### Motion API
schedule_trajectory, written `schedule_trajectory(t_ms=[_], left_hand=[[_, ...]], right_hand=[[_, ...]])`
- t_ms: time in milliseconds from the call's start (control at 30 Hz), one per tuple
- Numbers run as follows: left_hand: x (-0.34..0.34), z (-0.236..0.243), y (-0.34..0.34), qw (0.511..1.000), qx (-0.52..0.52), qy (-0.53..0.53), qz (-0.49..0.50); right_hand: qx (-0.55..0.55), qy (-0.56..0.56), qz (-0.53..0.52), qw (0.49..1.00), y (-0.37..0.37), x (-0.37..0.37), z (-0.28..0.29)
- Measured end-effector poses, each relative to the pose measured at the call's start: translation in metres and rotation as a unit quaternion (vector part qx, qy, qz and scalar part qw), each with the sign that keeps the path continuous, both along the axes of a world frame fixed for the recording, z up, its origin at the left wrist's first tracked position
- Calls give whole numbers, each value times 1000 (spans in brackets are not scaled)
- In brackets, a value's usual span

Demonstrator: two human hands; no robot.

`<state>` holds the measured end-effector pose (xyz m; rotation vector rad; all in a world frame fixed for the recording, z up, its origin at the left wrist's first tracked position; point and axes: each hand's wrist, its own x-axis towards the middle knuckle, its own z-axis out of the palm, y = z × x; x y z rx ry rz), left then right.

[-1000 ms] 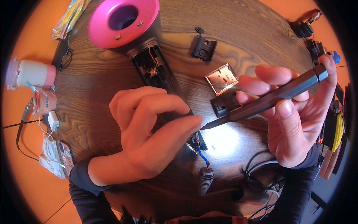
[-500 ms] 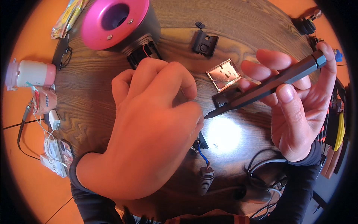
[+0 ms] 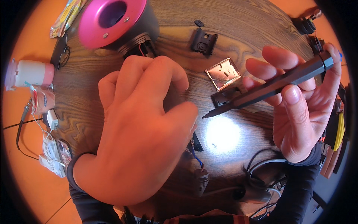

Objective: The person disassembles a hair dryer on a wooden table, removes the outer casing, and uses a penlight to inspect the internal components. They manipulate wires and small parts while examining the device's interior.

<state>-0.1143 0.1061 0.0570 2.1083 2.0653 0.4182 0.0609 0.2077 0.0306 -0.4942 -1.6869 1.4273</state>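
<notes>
My right hand [image 3: 302, 119] is closed around a black screwdriver [image 3: 279, 86] with a faceted handle, its tip pointing left. That tip ends just short of my left hand [image 3: 140, 127], back turned up and fingers curled. Thumb and forefinger press together there, and whatever sits between them is hidden. From below the left fingertips come a black part [image 3: 197, 142] and a blue wire [image 3: 197, 158], which runs into a ribbed cable sleeve [image 3: 201, 183]. Beyond the left knuckles lies a hair dryer [image 3: 151, 22] with a pink ring face, its wiring partly exposed.
A dark plastic cover [image 3: 203, 42] and a shiny copper-coloured tray [image 3: 223, 73] lie on the wooden table [image 3: 246, 22]. Grey cable [image 3: 266, 162] coils beside my right forearm. At the left edge are a white and pink jar [image 3: 35, 72] and a charger [image 3: 52, 119].
My left hand has moved a little to the left, and the blue wire and cable sleeve have shifted left too. My right hand has drifted slightly right, still gripping the screwdriver.
</notes>
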Motion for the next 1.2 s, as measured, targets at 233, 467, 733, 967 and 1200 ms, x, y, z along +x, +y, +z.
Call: schedule_trajectory(t_ms=[233,467,733,967,1200], left_hand=[[0,-5,-2,1000,5,-1,-15],[7,-18,-14,1000,18,-19,-16],[13,-29,-22,994,100,-43,21],[5,-20,-27,987,111,-110,-23],[-4,-26,-31,974,155,-161,-25]], right_hand=[[-2,-6,-12,1000,0,3,-1],[25,-22,21,999,1,10,-1],[10,-20,16,1000,-1,8,-7],[20,-26,19,999,1,13,-5],[-14,-29,23,999,1,12,-11]])
